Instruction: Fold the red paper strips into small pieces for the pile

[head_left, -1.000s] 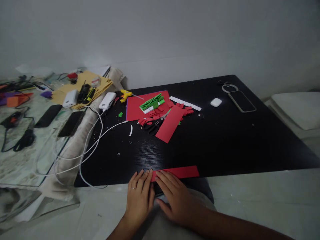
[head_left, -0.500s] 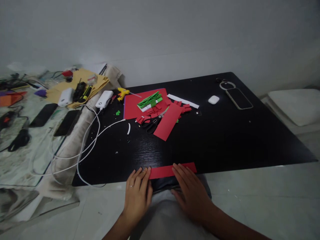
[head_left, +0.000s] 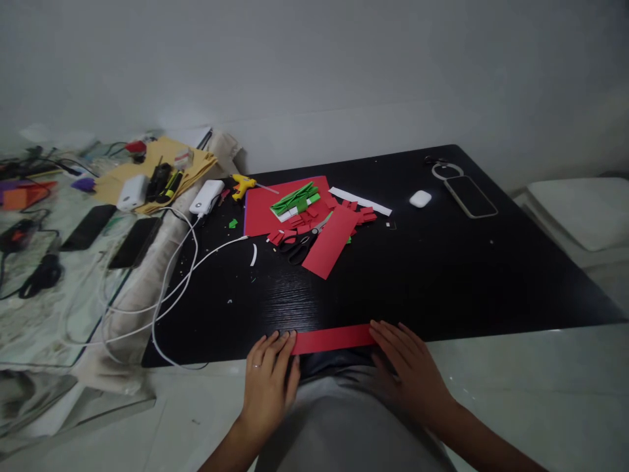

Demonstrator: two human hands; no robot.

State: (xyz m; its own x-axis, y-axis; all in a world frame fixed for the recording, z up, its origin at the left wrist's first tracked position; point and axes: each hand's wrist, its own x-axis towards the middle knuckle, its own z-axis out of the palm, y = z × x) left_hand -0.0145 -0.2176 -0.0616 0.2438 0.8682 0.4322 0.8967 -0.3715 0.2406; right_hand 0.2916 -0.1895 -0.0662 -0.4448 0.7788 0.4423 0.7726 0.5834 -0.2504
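Narrow red paper strip (head_left: 334,339) lies at the lower centre of the frame, along the near edge of the black worktop (head_left: 417,282). The left hand (head_left: 266,380) rests its fingers on the strip's left end and the right hand (head_left: 420,377) on its right; both are unclenched. Pressing or smoothing seems under way, which calls for level, steady fingers. Nearer the centre, black-handled scissors (head_left: 307,244) sit beside a broad red paper rectangle (head_left: 331,242).

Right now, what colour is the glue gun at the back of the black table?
The glue gun is yellow; it shows best in the head view.
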